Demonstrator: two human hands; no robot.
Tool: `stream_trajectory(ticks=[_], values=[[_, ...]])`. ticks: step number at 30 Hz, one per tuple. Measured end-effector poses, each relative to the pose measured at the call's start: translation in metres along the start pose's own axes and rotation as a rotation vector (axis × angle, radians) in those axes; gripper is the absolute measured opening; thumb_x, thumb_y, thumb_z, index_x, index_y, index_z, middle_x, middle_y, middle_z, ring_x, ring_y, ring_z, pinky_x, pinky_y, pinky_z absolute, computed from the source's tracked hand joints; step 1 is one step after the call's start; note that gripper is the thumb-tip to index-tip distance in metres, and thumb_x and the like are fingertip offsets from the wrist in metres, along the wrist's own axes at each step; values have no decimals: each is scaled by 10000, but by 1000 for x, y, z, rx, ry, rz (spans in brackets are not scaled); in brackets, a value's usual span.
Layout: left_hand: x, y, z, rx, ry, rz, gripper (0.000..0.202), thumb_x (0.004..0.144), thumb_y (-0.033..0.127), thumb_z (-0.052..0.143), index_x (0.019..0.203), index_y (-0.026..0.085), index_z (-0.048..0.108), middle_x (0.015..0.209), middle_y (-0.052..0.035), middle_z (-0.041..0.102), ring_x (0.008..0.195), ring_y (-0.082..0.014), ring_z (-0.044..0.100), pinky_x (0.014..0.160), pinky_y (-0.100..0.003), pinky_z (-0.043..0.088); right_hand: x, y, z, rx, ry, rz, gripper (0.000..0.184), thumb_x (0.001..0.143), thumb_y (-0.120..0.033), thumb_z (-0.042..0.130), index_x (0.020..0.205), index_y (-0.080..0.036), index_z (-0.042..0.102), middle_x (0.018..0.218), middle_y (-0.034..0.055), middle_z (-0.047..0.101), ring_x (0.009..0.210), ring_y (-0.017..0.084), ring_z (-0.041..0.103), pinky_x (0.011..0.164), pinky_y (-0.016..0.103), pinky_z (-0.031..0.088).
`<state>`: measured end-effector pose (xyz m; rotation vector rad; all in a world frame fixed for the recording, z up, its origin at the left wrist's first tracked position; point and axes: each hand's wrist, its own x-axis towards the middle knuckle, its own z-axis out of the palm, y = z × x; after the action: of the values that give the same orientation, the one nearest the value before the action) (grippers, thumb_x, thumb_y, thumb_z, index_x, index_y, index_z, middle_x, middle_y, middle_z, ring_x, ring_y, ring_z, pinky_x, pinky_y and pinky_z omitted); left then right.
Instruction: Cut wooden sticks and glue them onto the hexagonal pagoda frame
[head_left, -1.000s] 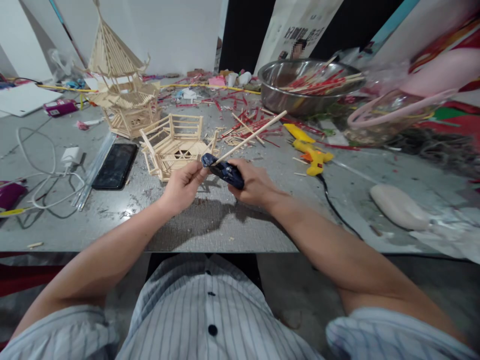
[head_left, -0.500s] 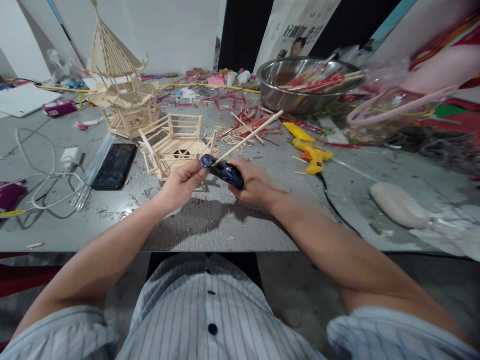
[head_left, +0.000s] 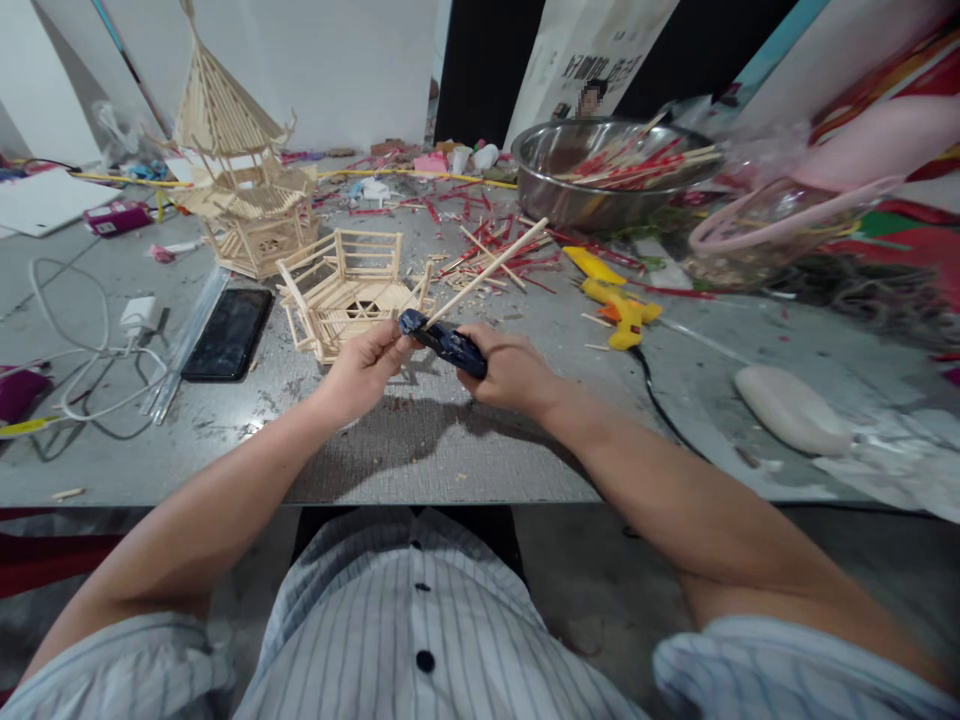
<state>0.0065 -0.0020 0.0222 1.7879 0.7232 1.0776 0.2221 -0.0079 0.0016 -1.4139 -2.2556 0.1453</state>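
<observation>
A thin wooden stick (head_left: 491, 272) slants up and to the right from the jaws of a dark blue hand cutter (head_left: 459, 350). My right hand (head_left: 514, 368) is closed around the cutter's handles. At the cutter's head, my left hand (head_left: 367, 368) pinches the lower end of the stick; its fingertips partly hide that end. Just behind my left hand stands a six-sided wooden stick frame (head_left: 364, 290) with low railings. Farther back on the left rises a pagoda model (head_left: 247, 190) of the same pale sticks, with a pointed roof.
A yellow glue gun (head_left: 622, 310) with a black cord lies to the right, near a whitish oval object (head_left: 791, 408). Behind are red-and-wood stick scraps (head_left: 499, 255) and a steel bowl (head_left: 536, 195) of sticks. A phone (head_left: 227, 335) and white cable (head_left: 56, 345) lie left.
The upper end of the stick has shifted slightly left. Both hands keep their grips and have barely moved.
</observation>
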Motion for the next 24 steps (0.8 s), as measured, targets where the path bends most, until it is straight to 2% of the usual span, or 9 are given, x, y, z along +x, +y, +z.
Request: stream_trajectory(ticks=[4,6,10,13,15,19,21,24], values=[[0,0,2,38,52,50,399,832,574,608,765,182,571,597,43,395,527,-79,332,476,-217,298,5,-1,-2,33,-8,-46,470,727,-222,551,1195,-246,510,1087,100,677,963,280,649,816,433,524],[-1,2,4,27,28,54,418,822,594,609,771,179,599,606,36,431,540,-80,351,494,-219,321,8,0,-3,40,-5,-75,538,720,-210,540,1254,-229,475,1177,118,642,1038,289,626,857,449,515],[-2,6,3,-104,-34,-21,443,810,622,606,737,185,585,488,77,330,429,-59,263,401,-203,227,11,5,-4,69,-7,-121,636,699,-182,524,1325,-222,418,1239,119,609,1087,289,604,900,459,503],[-2,9,0,-235,-19,-77,426,815,601,619,726,189,555,444,101,268,377,-45,199,369,-194,170,11,14,-6,76,31,-142,647,705,-192,533,1341,-192,411,1289,143,580,1143,298,581,954,472,479],[-1,9,-3,-262,5,-76,413,812,590,631,739,191,554,445,102,267,375,-44,193,367,-193,166,13,22,-7,41,96,-73,621,729,-215,541,1339,-182,427,1307,157,569,1174,312,564,982,486,457],[1,7,-4,-116,15,-71,415,823,593,610,783,181,573,468,94,283,400,-51,220,383,-202,179,19,42,-7,-92,187,222,627,790,-332,570,1361,-116,429,1284,217,569,1163,365,559,968,527,433],[1,5,-4,-34,14,-84,372,860,543,576,800,176,567,485,90,291,416,-55,239,402,-202,197,22,50,-6,-175,162,368,689,803,-424,589,1370,-71,420,1262,253,571,1153,394,555,950,534,426],[0,3,-3,42,10,-132,253,913,400,504,824,168,548,502,89,296,430,-58,251,427,-201,212,24,60,-2,-297,21,514,748,820,-540,571,1354,-35,435,1257,291,560,1158,418,543,936,529,415]])
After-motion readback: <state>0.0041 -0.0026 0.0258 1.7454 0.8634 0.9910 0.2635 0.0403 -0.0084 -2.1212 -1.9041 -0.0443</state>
